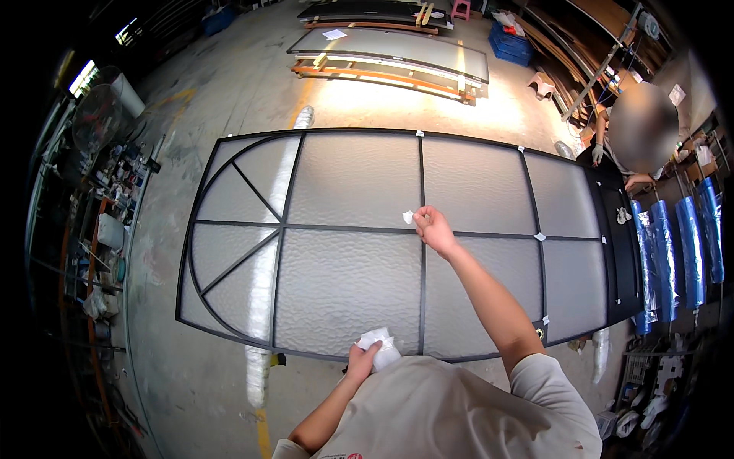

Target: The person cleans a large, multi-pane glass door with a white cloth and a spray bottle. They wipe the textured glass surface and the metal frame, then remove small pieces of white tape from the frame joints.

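Observation:
In front of me lies a large black-framed glass door panel [352, 291], its rippled translucent panes split by dark bars, with an arched pattern at the left end. My right hand [436, 231] reaches over its middle. The fingertips pinch a small white piece of paper or film [408, 217] just above a crossing of the bars. Near the front edge, my left hand [362, 362] is closed on a wad of white paper sheets [381, 349]. Similar white bits sit along the bars, one at a joint [540, 236] and another on the far edge [420, 133].
Plastic-wrapped supports [258, 379] run beneath the panel. Another person [646, 130] stands at its far right corner with hands near it. Blue-wrapped rolls [690, 237] hang on the right. More panels [390, 52] rest on orange trestles behind. Cluttered shelves [107, 222] line the left.

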`<state>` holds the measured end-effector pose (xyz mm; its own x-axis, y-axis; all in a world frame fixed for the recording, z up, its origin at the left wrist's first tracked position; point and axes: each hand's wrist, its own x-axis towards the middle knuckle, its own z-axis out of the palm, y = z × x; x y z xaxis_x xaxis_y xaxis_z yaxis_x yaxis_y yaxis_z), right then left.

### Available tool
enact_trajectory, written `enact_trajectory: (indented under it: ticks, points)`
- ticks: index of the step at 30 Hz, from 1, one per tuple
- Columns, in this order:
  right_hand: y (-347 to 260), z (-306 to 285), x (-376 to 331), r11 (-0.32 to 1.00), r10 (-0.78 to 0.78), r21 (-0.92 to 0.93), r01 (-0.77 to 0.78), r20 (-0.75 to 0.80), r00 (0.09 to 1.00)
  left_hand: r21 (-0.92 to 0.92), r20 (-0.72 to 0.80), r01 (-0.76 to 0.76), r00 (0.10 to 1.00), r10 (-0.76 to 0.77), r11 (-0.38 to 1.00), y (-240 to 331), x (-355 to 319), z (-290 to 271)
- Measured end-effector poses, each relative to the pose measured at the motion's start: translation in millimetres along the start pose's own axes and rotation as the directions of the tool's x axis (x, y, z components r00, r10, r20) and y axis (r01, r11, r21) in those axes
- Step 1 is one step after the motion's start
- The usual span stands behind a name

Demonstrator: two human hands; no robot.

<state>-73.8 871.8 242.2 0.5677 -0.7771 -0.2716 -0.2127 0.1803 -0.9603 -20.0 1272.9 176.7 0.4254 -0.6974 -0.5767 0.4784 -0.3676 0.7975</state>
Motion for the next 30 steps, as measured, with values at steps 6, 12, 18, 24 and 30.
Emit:
enact_trajectory:
  ticks: [6, 12, 18, 24, 30]
  points:
    - [-22.9, 37.4, -155.4, 0.944, 0.193, 0.150, -0.295, 0.475, 0.859, 0.028, -0.034, 0.129, 0.991, -0.128, 0.991, 10.6, -3.6, 0.6]
    - [144.2, 89.8, -245.2, 0.877, 0.074, -0.469, 0.106, 0.349, 0.934, -0.003, 0.043, 0.063, 0.997, -0.063, 0.998, -0.9, 3.7, -9.1]
    - [103.7, 97.9, -258.1, 0.847, 0.181, -0.529, -0.060, 0.181, 0.967, 0.166, 0.234, -0.055, 0.972, 0.015, 0.985, 10.4, 13.2, -7.5]
    - [108.0, 81.3, -272.9, 0.887, 0.119, -0.437, -0.148, -0.093, 0.989, 0.184, 0.355, 0.085, 0.923, -0.147, 0.979, 16.5, 34.1, 3.6]
    - [125.1, -0.2, -309.7, 0.879, 0.193, -0.307, -0.365, -0.471, 0.861, 0.212, 0.407, 0.145, 0.886, -0.222, 0.967, -7.7, 58.8, 7.2]
